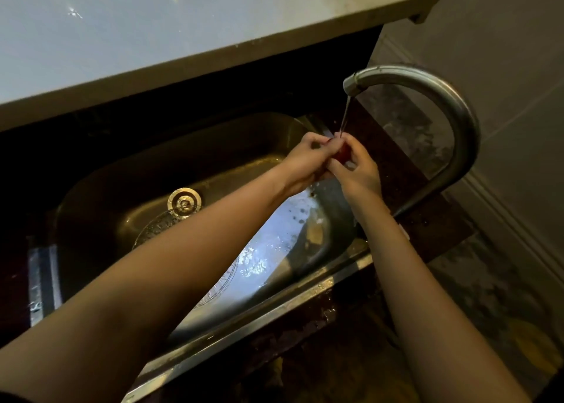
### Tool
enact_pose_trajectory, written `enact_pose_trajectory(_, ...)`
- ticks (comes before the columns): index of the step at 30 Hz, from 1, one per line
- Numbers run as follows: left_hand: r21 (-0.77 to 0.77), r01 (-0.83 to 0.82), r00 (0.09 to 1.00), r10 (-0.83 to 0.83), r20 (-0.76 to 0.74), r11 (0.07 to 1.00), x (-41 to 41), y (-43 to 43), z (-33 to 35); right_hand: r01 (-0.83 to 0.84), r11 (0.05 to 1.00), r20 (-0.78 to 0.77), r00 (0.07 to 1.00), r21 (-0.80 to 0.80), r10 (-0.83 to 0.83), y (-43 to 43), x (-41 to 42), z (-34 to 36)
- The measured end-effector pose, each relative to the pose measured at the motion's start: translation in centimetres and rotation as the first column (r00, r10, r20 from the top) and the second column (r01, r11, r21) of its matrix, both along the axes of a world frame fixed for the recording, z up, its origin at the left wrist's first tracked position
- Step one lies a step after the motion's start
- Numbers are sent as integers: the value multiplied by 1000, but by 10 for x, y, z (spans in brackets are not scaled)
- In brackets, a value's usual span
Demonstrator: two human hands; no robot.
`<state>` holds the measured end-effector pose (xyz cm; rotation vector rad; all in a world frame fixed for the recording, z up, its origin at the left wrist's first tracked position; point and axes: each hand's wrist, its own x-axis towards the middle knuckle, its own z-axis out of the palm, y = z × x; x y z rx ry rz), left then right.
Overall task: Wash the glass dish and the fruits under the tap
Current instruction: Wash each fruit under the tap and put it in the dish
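A small red fruit (342, 153) is pinched between my left hand (302, 164) and my right hand (357, 171), just under the tap's thin stream of water (345, 119). Most of the fruit is hidden by my fingers. The curved steel tap (439, 97) arches over from the right. Below my forearms the glass dish (158, 225) lies in the steel sink (100, 195); only parts of its patterned rim show, near the drain and under my left arm.
The round drain (184, 203) sits mid-basin. A light worktop (152, 36) overhangs the sink's far side. The sink's front rim (274, 308) runs diagonally below my arms. A dark wet counter (427, 219) surrounds the tap base, with tiled wall to the right.
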<state>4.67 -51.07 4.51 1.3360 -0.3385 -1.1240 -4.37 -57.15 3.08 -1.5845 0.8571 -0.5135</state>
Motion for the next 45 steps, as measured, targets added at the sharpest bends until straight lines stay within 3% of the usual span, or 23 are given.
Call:
enact_pose_trajectory(4,-84,-22,997,16,-71,996,-1,3,0,-31,999,4,1000,-14,31,-1,-2,4)
enact_pose_trajectory(7,-33,-51,990,46,-137,998,-4,-3,7,-13,1000,-41,999,-21,12,-1,0,8)
enact_pose_trajectory(13,60,140,967,-124,-222,988,7,-8,25,-127,992,9,992,9,127,-6,1,22)
enact_pose_trajectory(15,64,173,973,-161,-164,983,6,-9,27,-85,996,10,996,19,85,-8,6,26)
enact_pose_trajectory(19,78,144,990,-144,2,987,-9,-17,34,199,976,6,980,85,-200,-4,23,31)
enact_pose_trajectory(23,89,58,998,-61,32,994,-3,-18,34,43,997,-46,998,-66,-47,7,14,28)
enact_pose_trajectory(25,114,98,993,-104,50,989,0,-16,34,3,994,-3,1000,-113,-4,7,10,26)
enact_pose_trajectory(28,152,81,980,-106,166,985,-6,-17,39,76,996,94,992,37,-79,3,13,33)
enact_pose_trajectory(32,143,-43,925,-14,380,989,-15,-29,37,249,944,75,960,218,-270,2,27,37)
enact_pose_trajectory(35,78,-98,952,70,298,992,-12,-22,34,144,989,51,988,-25,-143,6,21,33)
enact_pose_trajectory(37,86,-25,983,9,185,996,-5,-15,36,25,991,24,999,-133,-22,7,15,32)
enact_pose_trajectory(39,157,37,974,-71,216,987,-3,-14,38,45,996,25,999,-70,-44,1,18,32)
enact_pose_trajectory(42,169,5,970,-46,237,986,-13,-20,42,224,955,-41,975,193,-220,-7,34,35)
enact_pose_trajectory(45,162,-60,976,25,215,985,-17,-21,33,228,970,-121,969,85,-217,1,33,32)
